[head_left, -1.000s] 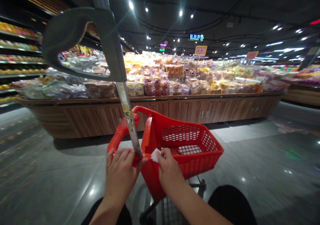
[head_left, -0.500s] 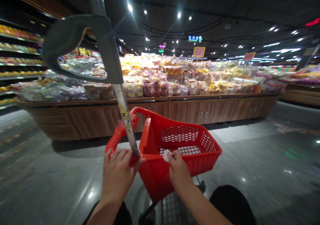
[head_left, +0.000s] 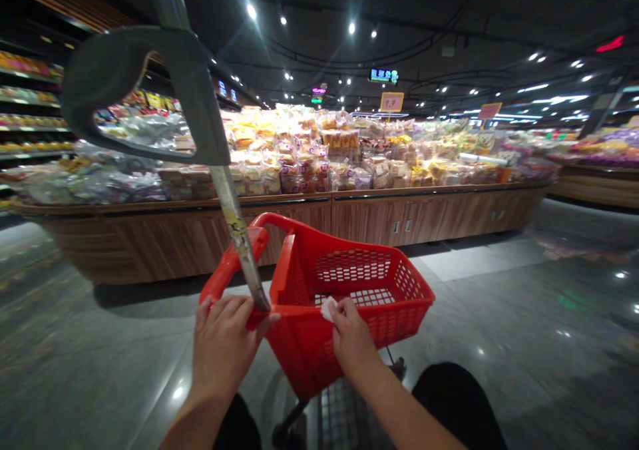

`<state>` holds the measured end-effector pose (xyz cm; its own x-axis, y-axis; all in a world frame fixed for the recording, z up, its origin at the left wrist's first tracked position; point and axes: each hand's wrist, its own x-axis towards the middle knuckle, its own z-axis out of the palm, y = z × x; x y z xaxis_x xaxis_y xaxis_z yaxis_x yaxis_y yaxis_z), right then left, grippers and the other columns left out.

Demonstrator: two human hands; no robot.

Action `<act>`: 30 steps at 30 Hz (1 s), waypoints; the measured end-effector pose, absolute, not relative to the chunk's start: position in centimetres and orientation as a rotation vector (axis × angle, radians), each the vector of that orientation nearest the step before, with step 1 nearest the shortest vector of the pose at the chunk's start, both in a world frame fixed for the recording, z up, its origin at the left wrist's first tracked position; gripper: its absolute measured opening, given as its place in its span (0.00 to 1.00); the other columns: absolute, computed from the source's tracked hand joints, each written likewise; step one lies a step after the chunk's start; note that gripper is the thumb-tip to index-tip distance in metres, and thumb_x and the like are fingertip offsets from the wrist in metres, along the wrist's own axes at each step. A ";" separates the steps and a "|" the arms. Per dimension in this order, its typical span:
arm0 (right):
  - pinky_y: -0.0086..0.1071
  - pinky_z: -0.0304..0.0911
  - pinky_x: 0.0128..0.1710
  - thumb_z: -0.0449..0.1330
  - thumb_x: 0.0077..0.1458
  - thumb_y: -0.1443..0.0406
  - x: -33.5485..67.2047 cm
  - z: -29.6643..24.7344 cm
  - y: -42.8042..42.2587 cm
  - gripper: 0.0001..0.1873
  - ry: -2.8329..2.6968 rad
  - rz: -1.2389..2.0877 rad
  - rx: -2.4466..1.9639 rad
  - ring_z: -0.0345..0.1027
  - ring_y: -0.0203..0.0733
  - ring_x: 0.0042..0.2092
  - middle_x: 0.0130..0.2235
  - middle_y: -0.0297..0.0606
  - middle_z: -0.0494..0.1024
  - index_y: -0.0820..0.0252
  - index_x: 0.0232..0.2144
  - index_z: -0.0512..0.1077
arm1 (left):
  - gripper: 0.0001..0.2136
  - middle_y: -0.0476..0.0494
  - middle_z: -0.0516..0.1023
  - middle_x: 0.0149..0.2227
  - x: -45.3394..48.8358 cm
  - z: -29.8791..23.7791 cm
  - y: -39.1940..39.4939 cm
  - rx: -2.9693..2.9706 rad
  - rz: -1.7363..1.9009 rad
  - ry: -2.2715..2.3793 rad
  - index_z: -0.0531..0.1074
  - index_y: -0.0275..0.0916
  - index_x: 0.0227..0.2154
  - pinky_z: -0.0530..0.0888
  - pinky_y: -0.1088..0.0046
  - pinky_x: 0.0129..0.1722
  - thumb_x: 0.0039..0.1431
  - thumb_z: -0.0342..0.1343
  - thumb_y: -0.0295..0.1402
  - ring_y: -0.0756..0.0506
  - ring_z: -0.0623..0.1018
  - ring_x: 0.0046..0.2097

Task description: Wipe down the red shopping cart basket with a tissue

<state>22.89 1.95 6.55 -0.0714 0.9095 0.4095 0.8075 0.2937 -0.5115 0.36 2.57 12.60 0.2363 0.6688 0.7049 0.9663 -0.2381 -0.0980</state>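
Note:
A red plastic shopping basket point(head_left: 379, 290) stands in front of me on a wheeled frame, empty inside. My left hand point(head_left: 222, 343) grips its near rim at the base of the metal pull rod point(head_left: 234, 230), which ends in a grey loop handle point(head_left: 134, 90) at the upper left. My right hand point(head_left: 352, 337) rests on the near rim further right, fingers pinched on a small piece of white paper point(head_left: 328, 308). My dark-clothed knees show at the bottom edge.
A long wooden display counter point(head_left: 349, 220) piled with bagged bread and pastries runs across ahead. Shelves of goods point(head_left: 30, 104) line the far left. Price signs point(head_left: 391, 102) hang above. Glossy grey floor point(head_left: 524, 330) spreads all around.
The basket and both hands have shifted slightly left in view. My right hand with the paper slid right along the rim from beside the rod.

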 end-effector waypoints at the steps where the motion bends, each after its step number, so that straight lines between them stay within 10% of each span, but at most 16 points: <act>1: 0.27 0.62 0.41 0.47 0.52 0.78 23.1 6.4 2.0 0.26 -1.893 0.196 -1.540 0.67 0.38 0.39 0.43 0.42 0.68 0.60 0.52 0.68 | 0.09 0.44 0.78 0.36 0.1 12.6 2.7 -1.987 -0.732 -1.489 0.72 0.40 0.32 0.59 0.52 0.52 0.55 0.53 0.40 0.38 0.74 0.43; 24: 0.30 0.63 0.46 0.48 0.52 0.78 28.3 3.8 2.6 0.24 -1.733 0.185 -1.760 0.67 0.42 0.43 0.43 0.46 0.69 0.64 0.50 0.71 | 0.13 0.40 0.78 0.37 -2.9 11.9 4.6 -1.977 -0.776 -1.400 0.72 0.40 0.31 0.60 0.51 0.54 0.57 0.50 0.44 0.38 0.75 0.43; 30: 0.29 0.63 0.46 0.47 0.51 0.79 24.3 4.4 2.3 0.27 -1.802 0.230 -1.536 0.67 0.39 0.42 0.43 0.43 0.68 0.60 0.52 0.68 | 0.27 0.27 0.68 0.53 -0.8 10.3 2.7 -1.759 -1.173 -1.393 0.60 0.33 0.54 0.62 0.48 0.55 0.55 0.54 0.44 0.34 0.67 0.56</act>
